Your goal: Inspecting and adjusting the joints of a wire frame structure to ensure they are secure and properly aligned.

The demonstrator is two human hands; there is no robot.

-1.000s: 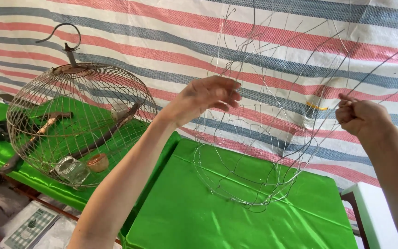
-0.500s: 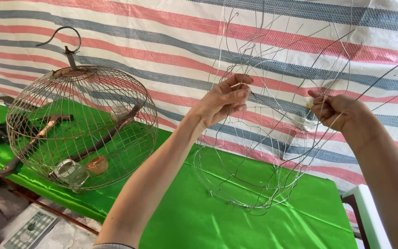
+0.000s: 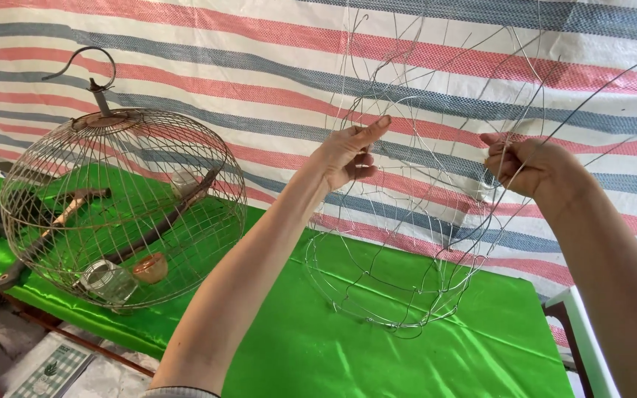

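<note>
From my head camera, my left hand point(image 3: 348, 155) and right hand point(image 3: 525, 166) have fingers pinched shut on thin wires of the unfinished wire cage frame point(image 3: 407, 243) standing on the green tabletop point(image 3: 311, 346)—light, springy, easily bent, best gripped at crossings.

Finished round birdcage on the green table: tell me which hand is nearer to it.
Left. The left hand grips the unfinished wire frame just right of the finished birdcage; the right hand pinches wires on the frame's far side.
</note>
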